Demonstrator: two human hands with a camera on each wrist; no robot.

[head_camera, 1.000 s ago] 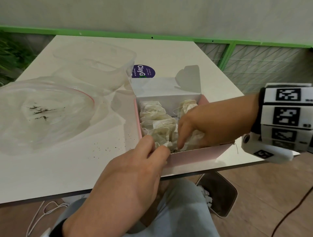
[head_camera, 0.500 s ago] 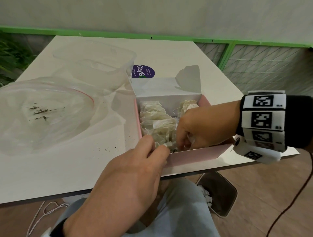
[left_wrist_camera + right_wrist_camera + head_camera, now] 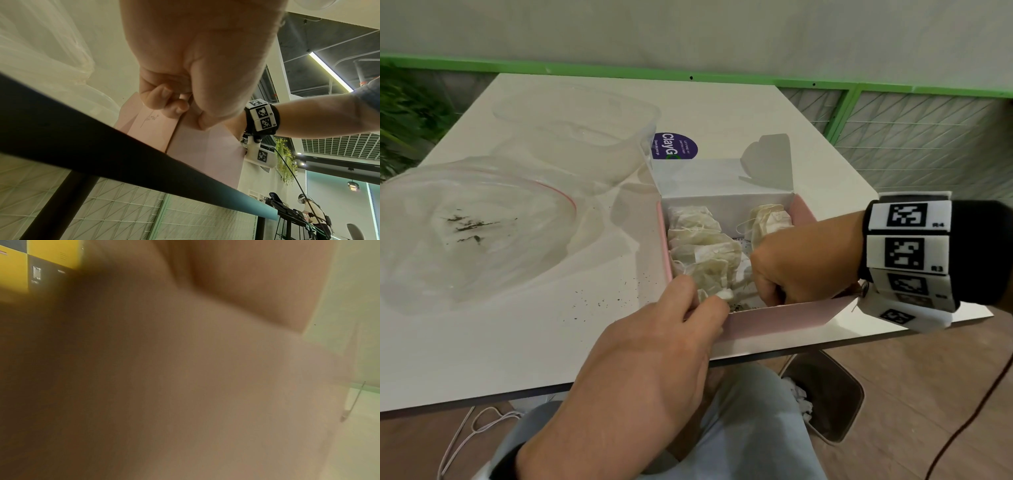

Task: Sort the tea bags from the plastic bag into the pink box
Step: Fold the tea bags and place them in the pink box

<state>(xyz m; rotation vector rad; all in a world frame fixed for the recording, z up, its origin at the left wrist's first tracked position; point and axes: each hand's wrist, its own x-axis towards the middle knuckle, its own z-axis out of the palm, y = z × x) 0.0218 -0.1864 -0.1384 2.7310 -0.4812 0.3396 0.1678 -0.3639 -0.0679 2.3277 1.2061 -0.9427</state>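
Note:
The pink box [image 3: 791, 317] stands open at the table's front right, its white lid raised behind it. Several cream tea bags [image 3: 702, 253] fill its left side, and one more tea bag [image 3: 770, 222] leans at the back right. My left hand [image 3: 705, 299] grips the box's near left corner, thumb inside; the left wrist view shows its fingers [image 3: 164, 104] curled against the pink box's front wall [image 3: 205, 146]. My right hand [image 3: 774, 291] is down in the near right of the box, fingers curled among tea bags, its fingertips hidden. The right wrist view is only blurred skin.
The clear plastic bag [image 3: 476, 226] lies at the left, holding only dark crumbs. A clear plastic tub [image 3: 582, 137] stands behind it, next to a purple sticker [image 3: 675, 146]. Tea specks [image 3: 599, 303] dot the table. A bin [image 3: 828, 394] sits under the front edge.
My right hand has drawn toward the box's near right corner and curled tighter, uncovering the back right tea bag. The left hand has kept its hold on the box.

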